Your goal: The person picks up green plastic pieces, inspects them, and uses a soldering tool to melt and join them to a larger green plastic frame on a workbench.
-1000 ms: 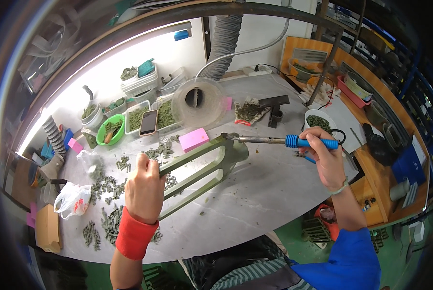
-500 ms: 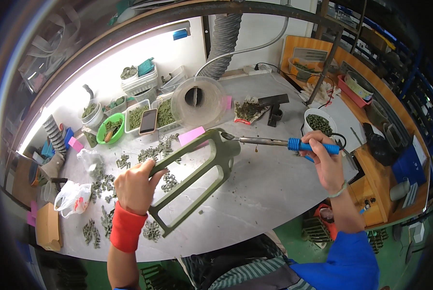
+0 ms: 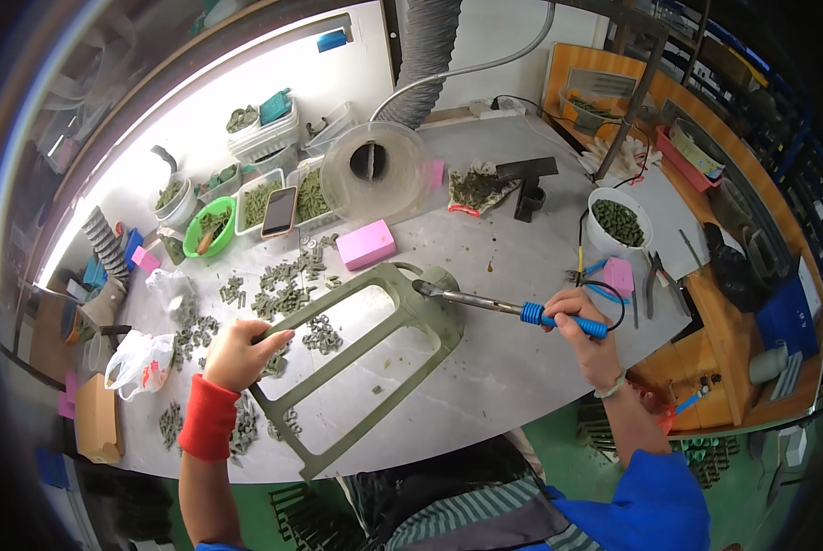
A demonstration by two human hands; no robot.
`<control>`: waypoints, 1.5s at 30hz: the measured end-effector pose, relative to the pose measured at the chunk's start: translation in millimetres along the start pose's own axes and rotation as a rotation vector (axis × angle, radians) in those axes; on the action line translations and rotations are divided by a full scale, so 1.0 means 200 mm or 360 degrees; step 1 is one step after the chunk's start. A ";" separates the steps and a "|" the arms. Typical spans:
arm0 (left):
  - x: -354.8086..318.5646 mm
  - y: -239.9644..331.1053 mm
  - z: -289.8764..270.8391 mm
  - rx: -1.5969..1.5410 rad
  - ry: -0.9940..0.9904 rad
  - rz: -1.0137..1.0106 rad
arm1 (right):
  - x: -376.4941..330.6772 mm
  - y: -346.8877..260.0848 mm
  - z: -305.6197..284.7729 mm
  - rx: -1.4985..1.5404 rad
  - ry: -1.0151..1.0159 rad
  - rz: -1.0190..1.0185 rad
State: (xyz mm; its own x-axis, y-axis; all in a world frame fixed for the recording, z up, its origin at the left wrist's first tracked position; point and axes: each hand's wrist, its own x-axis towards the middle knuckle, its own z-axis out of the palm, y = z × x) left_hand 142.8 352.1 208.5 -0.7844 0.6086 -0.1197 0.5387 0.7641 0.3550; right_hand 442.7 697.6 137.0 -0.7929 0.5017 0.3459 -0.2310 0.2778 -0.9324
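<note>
My left hand (image 3: 242, 354), with a red wristband below it, is closed around the near-left side of an olive-green moulded frame (image 3: 444, 317) with long open slots. The frame is tilted above the table, its rounded, thicker end pointing right. In my right hand (image 3: 584, 342) is a soldering iron (image 3: 533, 314) with a ribbed blue handle. Its metal tip reaches the hollow in the rounded end; whether it touches the plastic I cannot tell. Small green plastic pieces (image 3: 283, 294) lie in piles beyond and beneath the frame.
A pink block (image 3: 366, 244) lies past the frame, near a clear round hood (image 3: 375, 179). A white bowl (image 3: 620, 223) of green pieces, pliers (image 3: 655, 275) and another pink block (image 3: 618, 277) sit at right. A phone (image 3: 280, 211) rests on tubs; a white plastic bag (image 3: 140, 363) lies left.
The frame has come lower and nearer to me, with my left hand moving down and left. My right hand has moved down and left with the soldering iron, now tilted more steeply.
</note>
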 end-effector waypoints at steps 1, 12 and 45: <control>0.00 -0.02 0.01 -0.0193 -0.0102 -0.0097 | -0.01 0.02 0.01 0.0040 -0.0011 -0.0008; 0.00 -0.03 0.06 -0.0479 -0.0244 -0.0326 | -0.01 -0.03 -0.02 -0.0001 -0.0094 0.0009; 0.05 -0.15 0.09 -0.0415 -0.0282 -0.0275 | 0.02 0.00 -0.07 -0.0024 -0.0049 -0.0044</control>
State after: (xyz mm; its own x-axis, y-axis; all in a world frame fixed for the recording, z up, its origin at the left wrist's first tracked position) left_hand 124.6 339.5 179.1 -0.7793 0.5201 -0.3496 0.2879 0.7926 0.5375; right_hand 446.8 711.2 139.1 -0.8033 0.4683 0.3680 -0.2449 0.3036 -0.9208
